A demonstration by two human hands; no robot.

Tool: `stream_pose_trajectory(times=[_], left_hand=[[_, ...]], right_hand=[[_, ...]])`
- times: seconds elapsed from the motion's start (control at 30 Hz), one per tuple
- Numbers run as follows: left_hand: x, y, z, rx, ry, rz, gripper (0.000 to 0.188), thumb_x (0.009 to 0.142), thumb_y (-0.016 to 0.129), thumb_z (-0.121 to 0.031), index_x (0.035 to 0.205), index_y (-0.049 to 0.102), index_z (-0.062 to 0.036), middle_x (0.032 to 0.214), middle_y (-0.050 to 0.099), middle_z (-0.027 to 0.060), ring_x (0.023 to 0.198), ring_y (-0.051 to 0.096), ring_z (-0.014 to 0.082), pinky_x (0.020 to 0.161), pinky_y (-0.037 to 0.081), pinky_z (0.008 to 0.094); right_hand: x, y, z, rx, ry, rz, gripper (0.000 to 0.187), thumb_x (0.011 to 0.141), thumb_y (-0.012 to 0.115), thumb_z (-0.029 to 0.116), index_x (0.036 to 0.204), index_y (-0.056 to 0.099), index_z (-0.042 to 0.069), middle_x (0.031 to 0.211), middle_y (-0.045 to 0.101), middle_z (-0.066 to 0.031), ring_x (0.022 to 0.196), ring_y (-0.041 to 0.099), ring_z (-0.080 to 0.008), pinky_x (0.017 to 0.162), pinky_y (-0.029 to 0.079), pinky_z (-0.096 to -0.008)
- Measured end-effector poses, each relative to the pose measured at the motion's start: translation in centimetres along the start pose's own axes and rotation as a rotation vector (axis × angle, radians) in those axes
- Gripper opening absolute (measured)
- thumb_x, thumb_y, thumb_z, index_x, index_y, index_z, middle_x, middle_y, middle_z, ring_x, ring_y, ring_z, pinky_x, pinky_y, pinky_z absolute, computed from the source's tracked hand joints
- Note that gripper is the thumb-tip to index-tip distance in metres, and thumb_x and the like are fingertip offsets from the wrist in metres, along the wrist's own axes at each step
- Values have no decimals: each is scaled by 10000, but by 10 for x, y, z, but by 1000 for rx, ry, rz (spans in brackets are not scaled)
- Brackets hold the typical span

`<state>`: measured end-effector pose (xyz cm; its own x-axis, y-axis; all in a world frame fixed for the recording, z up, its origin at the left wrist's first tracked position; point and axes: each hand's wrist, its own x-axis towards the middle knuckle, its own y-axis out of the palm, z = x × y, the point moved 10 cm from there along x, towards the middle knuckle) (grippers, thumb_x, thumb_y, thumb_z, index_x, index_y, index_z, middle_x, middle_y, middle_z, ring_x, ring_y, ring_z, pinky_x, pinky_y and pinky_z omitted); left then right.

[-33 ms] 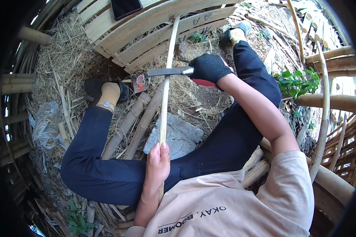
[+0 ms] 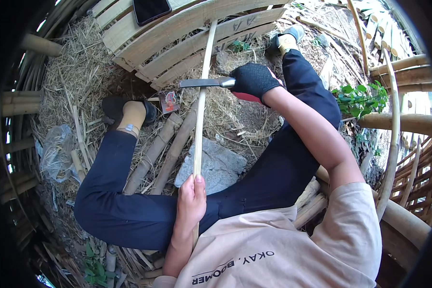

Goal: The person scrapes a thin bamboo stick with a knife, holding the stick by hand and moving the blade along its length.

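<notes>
A long pale strip, apparently bamboo (image 2: pixel 199 129), runs from beside my torso away to the wooden slats. My bare left hand (image 2: pixel 192 199) is closed round its near part, above my thigh, with the thumb lying along it. In a black and red glove, my right hand (image 2: pixel 255 82) grips a knife (image 2: pixel 197 83) by its handle, which the fingers mostly hide. The blade lies crosswise over the strip, past its middle, seemingly touching it. Below the strip, between my legs, sits a flat grey stone (image 2: pixel 221 165).
A slatted wooden crate (image 2: pixel 153 36) stands at the far side, with a dark phone (image 2: pixel 151 9) on it. Bamboo poles (image 2: pixel 151 151) and a small red packet (image 2: pixel 169 102) lie on the straw-strewn ground. Left is a clear plastic bag (image 2: pixel 57 151); right, a leafy plant (image 2: pixel 362 101).
The knife blade and my right hand have shifted very slightly farther along the strip, away from me. My left hand and the strip look unmoved.
</notes>
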<state>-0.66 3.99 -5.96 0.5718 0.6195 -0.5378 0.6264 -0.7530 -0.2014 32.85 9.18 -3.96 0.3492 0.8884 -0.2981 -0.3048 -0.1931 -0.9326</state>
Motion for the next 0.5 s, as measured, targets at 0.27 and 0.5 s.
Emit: stream_pose_trajectory(times=[0.27, 0.5], left_hand=[[-7, 11, -1, -258, -162, 102, 334, 1126, 418, -314, 896, 501, -87, 618, 386, -70, 486, 370, 23, 437, 316, 212], [-14, 2, 8, -365, -218, 81, 326, 1127, 411, -323, 901, 495, -103, 629, 391, -72, 465, 352, 9, 401, 271, 197]], right_hand=[[37, -25, -66, 17, 232, -167, 303, 848, 615, 311, 1073, 789, 207, 1021, 760, -152, 965, 734, -346, 867, 578, -459], [8, -40, -83, 58, 190, -215, 345, 866, 647, 396, 1100, 766, 173, 1027, 753, -164, 978, 726, -348, 883, 568, -449]])
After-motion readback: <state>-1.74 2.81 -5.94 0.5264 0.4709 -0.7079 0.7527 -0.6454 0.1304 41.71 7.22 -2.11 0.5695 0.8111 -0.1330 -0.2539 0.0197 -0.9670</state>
